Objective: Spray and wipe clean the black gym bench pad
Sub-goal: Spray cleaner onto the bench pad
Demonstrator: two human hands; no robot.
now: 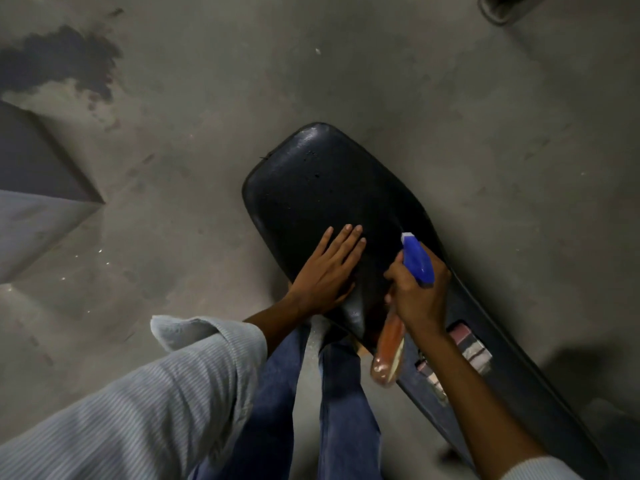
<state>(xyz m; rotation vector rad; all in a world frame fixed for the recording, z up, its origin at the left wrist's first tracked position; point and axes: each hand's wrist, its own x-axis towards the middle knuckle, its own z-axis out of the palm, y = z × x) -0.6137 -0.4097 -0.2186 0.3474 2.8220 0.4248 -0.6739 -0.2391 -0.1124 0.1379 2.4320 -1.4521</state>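
Pale blue-grey ribbed sleeve [145, 403], cuff turned back, forearm bare; blue denim jeans [277, 410]; right sleeve [543, 471] similarly pale

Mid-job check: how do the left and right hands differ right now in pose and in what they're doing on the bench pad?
The left hand lies flat with straight fingers on the bench pad; the right hand is curled round the spray bottle. The left hand touches the pad and holds nothing; the right hand is above the pad, the bottle's blue nozzle pointing along it. Both reach out from pale ribbed sleeves.

I am looking down at what seems a bare gym or garage space: a stained grey concrete floor [214, 140] is lying under a black padded bench pad [311, 188].
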